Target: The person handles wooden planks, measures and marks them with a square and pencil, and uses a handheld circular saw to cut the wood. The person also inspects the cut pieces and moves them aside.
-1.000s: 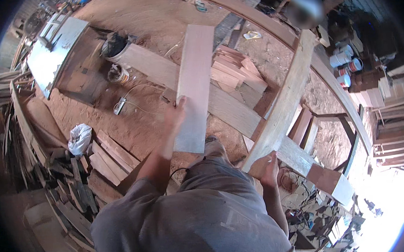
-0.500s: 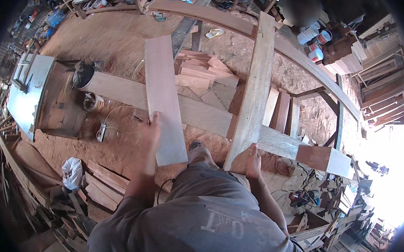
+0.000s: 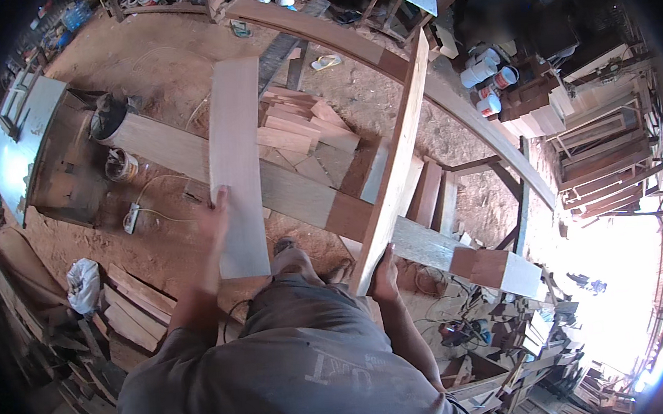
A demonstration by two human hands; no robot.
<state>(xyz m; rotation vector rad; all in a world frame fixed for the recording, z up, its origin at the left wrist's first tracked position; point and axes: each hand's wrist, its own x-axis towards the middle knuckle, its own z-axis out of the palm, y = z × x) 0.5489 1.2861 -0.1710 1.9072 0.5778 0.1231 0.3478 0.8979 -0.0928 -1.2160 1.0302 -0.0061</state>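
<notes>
My left hand (image 3: 216,209) grips the left edge of a light pinkish board (image 3: 236,137), which lies crosswise over a long plank (image 3: 307,193) with mixed pale and brown sections. My right hand (image 3: 384,276) holds the near end of a long pale board (image 3: 401,152), tilted onto its narrow edge, which reaches forward across the same plank to a long reddish beam (image 3: 311,25). The fingers of both hands are partly hidden by the boards. Short reddish offcuts (image 3: 295,121) lie between the two boards. My legs and feet show below them.
A worn white-topped bench (image 3: 23,132) stands at the left, beside a dark bucket (image 3: 106,119). A power strip (image 3: 131,217) with cord lies on the dirt floor. Paint buckets (image 3: 482,73) and stacked wood (image 3: 604,149) fill the right. Scrap wood surrounds me, and a sandal (image 3: 326,61) lies ahead.
The board in my right hand has turned from flatter to up on its edge. The view has shifted, so both boards and hands appear further left.
</notes>
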